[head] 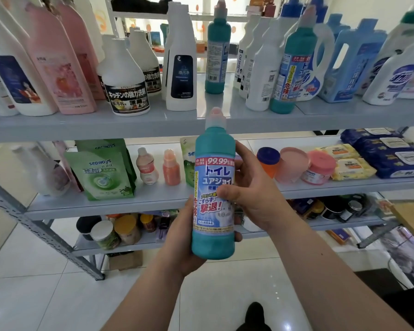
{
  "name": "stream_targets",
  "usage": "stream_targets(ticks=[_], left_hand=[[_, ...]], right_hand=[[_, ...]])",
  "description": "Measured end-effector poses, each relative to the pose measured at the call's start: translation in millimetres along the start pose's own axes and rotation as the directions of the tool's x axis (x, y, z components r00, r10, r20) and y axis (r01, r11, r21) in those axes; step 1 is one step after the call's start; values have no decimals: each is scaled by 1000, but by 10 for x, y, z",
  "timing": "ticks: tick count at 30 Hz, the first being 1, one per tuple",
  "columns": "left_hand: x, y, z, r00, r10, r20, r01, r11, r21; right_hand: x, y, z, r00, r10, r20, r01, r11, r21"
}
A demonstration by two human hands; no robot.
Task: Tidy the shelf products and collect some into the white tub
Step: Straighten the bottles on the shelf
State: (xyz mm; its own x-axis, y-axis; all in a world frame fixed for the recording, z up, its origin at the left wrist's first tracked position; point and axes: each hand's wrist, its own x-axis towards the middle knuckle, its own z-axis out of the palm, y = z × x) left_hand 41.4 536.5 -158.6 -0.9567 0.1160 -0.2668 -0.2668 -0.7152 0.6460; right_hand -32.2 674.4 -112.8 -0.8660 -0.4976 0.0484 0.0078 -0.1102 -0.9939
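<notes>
Mid-task, by the look of it. Held upright in the air in front of the grey metal shelf unit (129,126), touching no tier: one tall teal plastic bottle with a pale pink cap and a blue-and-white printed label (214,173). Gripped low by the left hand (177,247), fingers curled round behind the base. Gripped higher by the right hand (256,194), thumb pressed on the label, fingers wrapped behind. Both clamped on it, label turned to the camera, probably for checking or sorting. On the top tier, two matching teal bottles: one (217,56) set back near the middle, the other (289,75) forward among the white squeeze bottles (261,68). Bare stretch of tier in front of the first, a likely slot for the held one if grouping by kind. Same tier: pink jugs (60,68) crowded at the left, blue handled jugs (351,60) at the right, rows uneven, so tidying judged far from finished. Second tier: green refill pouches (101,173) and dark blue wipe packs (390,154), loosely lined up. No white tub anywhere in view; cannot tell whether anything collected yet. Still ahead, on this evidence: shelve or set aside this bottle, straighten the rows, fill the tub.
</notes>
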Motion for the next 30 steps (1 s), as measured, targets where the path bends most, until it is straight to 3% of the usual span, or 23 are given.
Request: stream_targets(ticks=[7, 10, 13, 15, 18, 22, 25, 30], left_hand=[[300, 130, 242, 986, 95, -135, -64, 974, 218], [557, 262, 387, 966, 232, -119, -152, 872, 466], [842, 479, 610, 912, 400, -91, -266, 745, 611], [1070, 649, 746, 859, 503, -92, -314, 661, 682], [1388, 935, 959, 771, 635, -53, -335, 474, 814], [1762, 1193, 1155, 704, 710, -6, -322, 326, 889], [2046, 1293, 1244, 674, 738, -16, -281, 276, 919], [2475, 1393, 1279, 684, 727, -53, -233, 287, 929]], right_hand=[[308, -31, -319, 998, -64, 23, 63, 998, 14], [545, -155, -499, 993, -115, 41, 112, 991, 69], [805, -312, -700, 978, -196, -70, 196, 981, -1], [983, -418, -863, 924, -290, -249, 265, 956, -128], [1239, -511, -1170, 757, -434, -488, 311, 897, -315], [1544, -490, -1634, 638, -523, -565, 262, 838, -479], [1719, -521, -1852, 676, -521, -520, 187, 805, -563], [1891, -503, -1992, 726, -493, -479, 159, 799, -580]])
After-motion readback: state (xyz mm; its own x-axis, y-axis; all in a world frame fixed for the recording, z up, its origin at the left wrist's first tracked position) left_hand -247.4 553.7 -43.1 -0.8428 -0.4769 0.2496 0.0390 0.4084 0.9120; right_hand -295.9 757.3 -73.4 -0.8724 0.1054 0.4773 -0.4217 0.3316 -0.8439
